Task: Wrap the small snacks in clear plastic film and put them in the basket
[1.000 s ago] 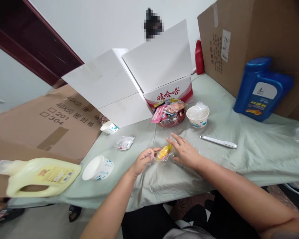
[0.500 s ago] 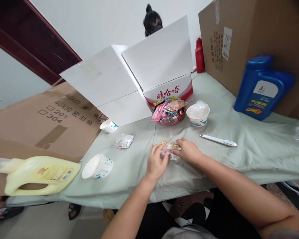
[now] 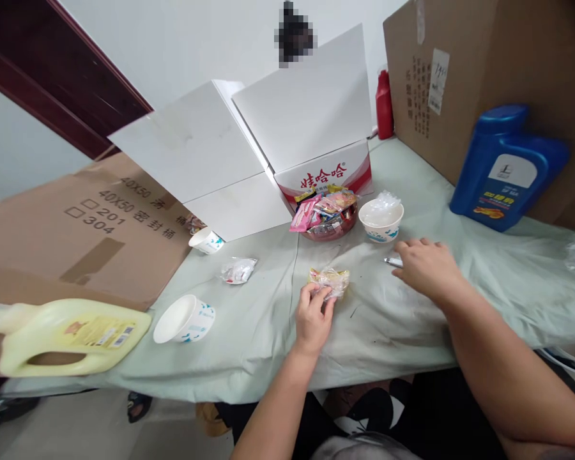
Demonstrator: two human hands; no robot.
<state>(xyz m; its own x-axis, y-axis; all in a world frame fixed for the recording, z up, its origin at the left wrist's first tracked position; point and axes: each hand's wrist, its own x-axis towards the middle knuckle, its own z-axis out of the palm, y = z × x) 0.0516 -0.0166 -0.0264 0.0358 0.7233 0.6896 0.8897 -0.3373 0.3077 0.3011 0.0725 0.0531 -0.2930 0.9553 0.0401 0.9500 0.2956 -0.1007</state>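
My left hand (image 3: 315, 316) pinches the near edge of a small clear plastic bag (image 3: 334, 278) lying on the cloth, with yellow and pink wrapping showing inside. To the right, my right hand (image 3: 429, 268) is spread palm down over a slim white utility knife (image 3: 391, 262). Only the knife's left tip shows; the rest is under the hand. Behind the bag stands a reddish bowl (image 3: 333, 231) heaped with wrapped snacks. A paper bowl (image 3: 382, 231) holding crumpled clear plastic is just beyond my right hand.
On the left are a paper bowl (image 3: 186, 319), a sealed clear packet (image 3: 238, 270), a smaller paper cup (image 3: 206, 241) and a yellow detergent bottle (image 3: 76, 335). A white carton (image 3: 316, 115) stands at the back, a blue jug (image 3: 503, 169) at right. A person's head shows behind the carton.
My right hand has let go of the plastic bag and moved right, over the utility knife. My left hand stays at the bag.
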